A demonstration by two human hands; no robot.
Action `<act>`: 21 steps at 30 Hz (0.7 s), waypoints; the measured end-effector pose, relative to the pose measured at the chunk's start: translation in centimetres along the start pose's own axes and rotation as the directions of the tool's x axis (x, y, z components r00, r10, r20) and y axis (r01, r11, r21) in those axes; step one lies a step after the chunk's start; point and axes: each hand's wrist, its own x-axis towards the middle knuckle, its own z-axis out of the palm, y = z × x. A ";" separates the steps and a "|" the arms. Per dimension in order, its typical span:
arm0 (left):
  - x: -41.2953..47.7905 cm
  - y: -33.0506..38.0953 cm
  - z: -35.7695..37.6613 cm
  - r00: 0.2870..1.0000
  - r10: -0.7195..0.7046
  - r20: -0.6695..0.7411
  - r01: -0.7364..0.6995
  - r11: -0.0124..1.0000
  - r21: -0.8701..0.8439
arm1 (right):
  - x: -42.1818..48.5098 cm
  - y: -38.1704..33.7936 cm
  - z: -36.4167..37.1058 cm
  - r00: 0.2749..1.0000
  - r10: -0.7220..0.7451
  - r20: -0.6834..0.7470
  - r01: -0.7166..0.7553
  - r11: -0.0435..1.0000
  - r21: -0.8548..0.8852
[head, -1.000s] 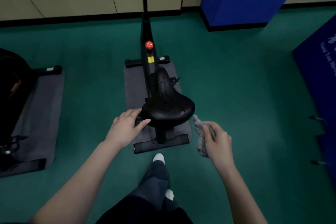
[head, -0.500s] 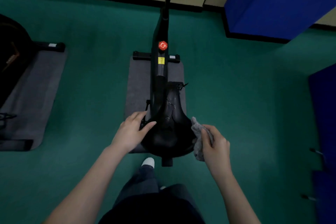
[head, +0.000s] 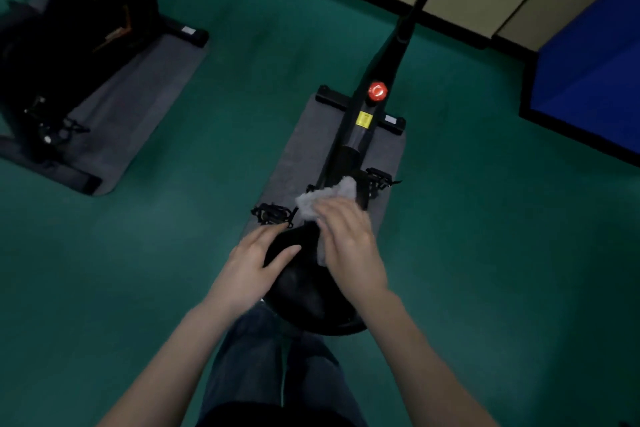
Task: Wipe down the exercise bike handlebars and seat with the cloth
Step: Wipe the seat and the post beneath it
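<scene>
The right hand [head: 349,246] lies flat on the grey cloth [head: 329,198], fingers spread, and presses it on the far, narrow part of the black seat [head: 304,291]. The left hand [head: 254,263] is open and rests on the left edge of the seat, holding nothing. The bike stands on a grey mat [head: 298,156] on the green floor [head: 485,253].
</scene>
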 end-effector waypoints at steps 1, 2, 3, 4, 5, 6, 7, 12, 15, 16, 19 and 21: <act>-0.4 0.0 0.3 1.000 -0.006 -0.020 0.006 1.000 -0.026 | -0.1 0.5 0.6 0.995 -0.086 0.057 0.088 0.995 -0.037; -0.7 0.0 0.6 0.999 -0.010 -0.037 0.008 0.999 -0.049 | -0.1 1.1 1.0 0.985 -0.141 0.097 0.147 0.988 -0.058; -1.0 0.0 0.9 0.998 -0.012 -0.054 0.008 0.998 -0.067 | 0.1 1.7 1.2 0.978 -0.170 0.117 0.179 0.982 -0.068; -1.3 -0.1 1.2 0.997 -0.012 -0.071 0.007 0.997 -0.079 | 0.4 2.3 1.3 0.975 -0.184 0.127 0.195 0.978 -0.078; -1.5 -0.1 1.4 0.996 -0.014 -0.088 0.007 0.996 -0.089 | 0.8 2.8 1.3 0.971 -0.195 0.137 0.209 0.974 -0.090; -1.6 -0.2 1.6 0.994 -0.020 -0.103 0.010 0.995 -0.099 | 1.4 3.2 1.2 0.968 -0.204 0.146 0.220 0.970 -0.107; -1.6 -0.2 1.8 0.993 -0.029 -0.114 0.016 0.994 -0.110 | 2.2 3.5 1.1 0.967 -0.206 0.150 0.226 0.966 -0.126; -1.5 -0.3 2.1 0.991 -0.053 -0.125 0.030 0.984 -0.174 | 4.9 3.9 -0.2 0.975 -0.094 0.199 0.127 0.979 -0.157; -1.4 -0.4 2.2 0.990 -0.055 -0.129 0.028 0.978 -0.206 | 3.2 3.4 -0.3 0.907 -0.237 0.349 0.297 0.946 -0.129; -1.4 -0.5 2.2 0.990 -0.055 -0.130 0.026 0.977 -0.214 | 2.9 3.3 -0.4 0.881 -0.270 0.388 0.338 0.934 -0.118; -1.3 -0.5 2.1 0.992 -0.054 -0.118 0.027 0.975 -0.219 | 5.7 3.6 -0.6 0.869 -0.209 0.449 0.305 0.940 -0.152; -1.3 -0.6 2.0 0.994 -0.048 -0.102 0.024 0.975 -0.220 | 8.4 4.4 -0.4 0.873 -0.106 0.476 0.211 0.962 -0.172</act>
